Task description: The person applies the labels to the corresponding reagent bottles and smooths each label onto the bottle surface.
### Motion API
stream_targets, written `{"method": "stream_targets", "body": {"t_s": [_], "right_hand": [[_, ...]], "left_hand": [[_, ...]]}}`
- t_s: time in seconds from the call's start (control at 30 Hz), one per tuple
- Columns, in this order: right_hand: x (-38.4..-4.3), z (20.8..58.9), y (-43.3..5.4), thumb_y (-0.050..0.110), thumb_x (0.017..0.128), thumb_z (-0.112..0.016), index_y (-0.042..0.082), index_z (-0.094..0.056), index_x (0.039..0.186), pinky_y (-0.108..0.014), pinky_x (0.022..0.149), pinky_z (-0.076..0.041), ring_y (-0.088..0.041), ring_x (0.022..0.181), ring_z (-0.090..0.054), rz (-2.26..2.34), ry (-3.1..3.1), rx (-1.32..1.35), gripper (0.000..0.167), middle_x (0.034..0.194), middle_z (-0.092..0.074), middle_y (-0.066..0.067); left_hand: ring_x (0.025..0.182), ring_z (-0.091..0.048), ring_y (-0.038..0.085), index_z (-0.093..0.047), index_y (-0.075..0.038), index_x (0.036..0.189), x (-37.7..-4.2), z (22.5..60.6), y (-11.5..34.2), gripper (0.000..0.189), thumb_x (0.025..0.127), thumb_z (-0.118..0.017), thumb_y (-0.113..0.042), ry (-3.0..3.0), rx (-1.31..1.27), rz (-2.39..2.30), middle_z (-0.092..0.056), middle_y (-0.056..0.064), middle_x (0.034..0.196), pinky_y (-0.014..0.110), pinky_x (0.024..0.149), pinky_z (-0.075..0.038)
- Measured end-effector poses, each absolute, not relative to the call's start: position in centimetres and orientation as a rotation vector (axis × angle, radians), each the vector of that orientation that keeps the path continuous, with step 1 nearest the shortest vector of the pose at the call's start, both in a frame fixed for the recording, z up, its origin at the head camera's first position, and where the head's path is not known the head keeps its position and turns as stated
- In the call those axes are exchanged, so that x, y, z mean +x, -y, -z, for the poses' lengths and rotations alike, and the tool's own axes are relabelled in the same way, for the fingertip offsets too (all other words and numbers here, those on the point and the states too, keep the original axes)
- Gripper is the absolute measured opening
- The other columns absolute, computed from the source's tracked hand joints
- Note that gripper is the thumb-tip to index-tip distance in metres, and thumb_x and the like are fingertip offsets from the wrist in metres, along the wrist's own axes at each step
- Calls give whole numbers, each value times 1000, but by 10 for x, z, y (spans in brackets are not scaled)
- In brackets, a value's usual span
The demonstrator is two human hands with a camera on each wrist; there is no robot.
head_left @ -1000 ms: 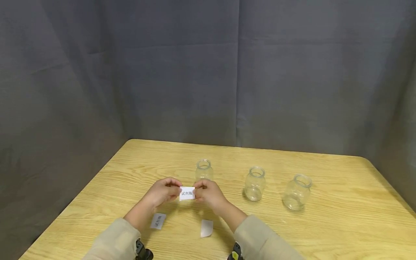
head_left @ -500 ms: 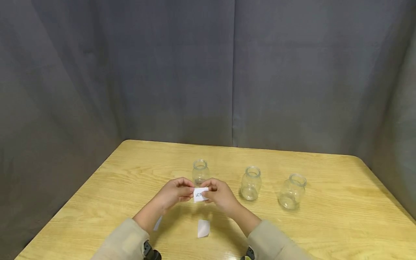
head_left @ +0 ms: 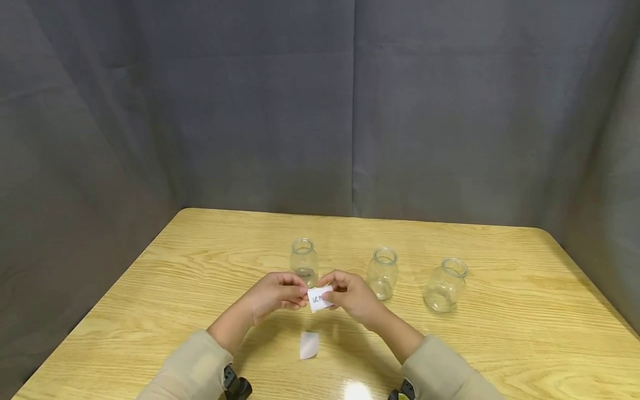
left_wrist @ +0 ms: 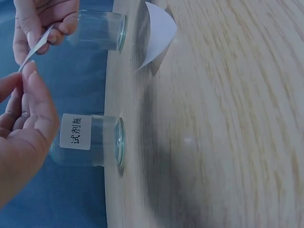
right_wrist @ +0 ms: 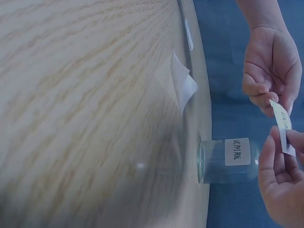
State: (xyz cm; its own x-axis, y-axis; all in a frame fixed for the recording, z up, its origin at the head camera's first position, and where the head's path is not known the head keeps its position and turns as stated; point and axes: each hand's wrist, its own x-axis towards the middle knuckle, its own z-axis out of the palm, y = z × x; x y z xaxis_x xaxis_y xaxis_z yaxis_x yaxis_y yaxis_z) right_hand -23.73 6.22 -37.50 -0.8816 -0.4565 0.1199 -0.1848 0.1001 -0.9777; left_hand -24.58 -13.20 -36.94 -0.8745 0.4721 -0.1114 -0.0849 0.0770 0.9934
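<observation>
Both hands hold a small white label sticker (head_left: 320,299) with printed characters, raised above the table. My left hand (head_left: 280,294) pinches its left edge between thumb and fingertips. My right hand (head_left: 350,297) pinches its right side, the thumb covering part of the print. Just behind them stands a glass jar (head_left: 304,258); a similar printed label (left_wrist: 76,131) is stuck on it, as the left wrist view shows. Below the hands lies a curled white paper piece (head_left: 309,345). In the right wrist view, another white slip (right_wrist: 188,34) lies farther along the table.
Two more open glass jars stand on the right, a middle jar (head_left: 383,275) and a far right jar (head_left: 446,286). They rest on a wood-grain table (head_left: 500,344). Grey curtains (head_left: 270,111) hang around the table's back and sides.
Both hands have shifted right with the label, which is now slightly tilted. My right thumb covers more of its print. The slip at left is now hidden behind my left forearm in the head view.
</observation>
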Motion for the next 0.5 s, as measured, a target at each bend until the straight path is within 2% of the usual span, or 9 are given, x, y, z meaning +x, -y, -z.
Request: {"method": "stream_targets", "body": {"t_s": [0.17,0.5], "right_hand": [[-233,372,-68,-4,82,-51,-5,-55,98,-39,68,-47,-17,72,-51,1806,-2188,-631,17,79,-52,-9],[-231,376,-77,-4,81,-51,-11,-53,98,-37,69,-47,-17,74,-53,1850,-2060,-649,18,81,-55,-8]], "left_hand": [[70,-58,16,-54,11,89,-245,366,129,15,84,-51,-3,-1972,451,-1774,-59,7,76,31,68,-48],[69,-59,16,-56,12,88,-247,367,128,17,81,-56,-3,-1943,538,-1724,-60,8,76,35,69,-48]]}}
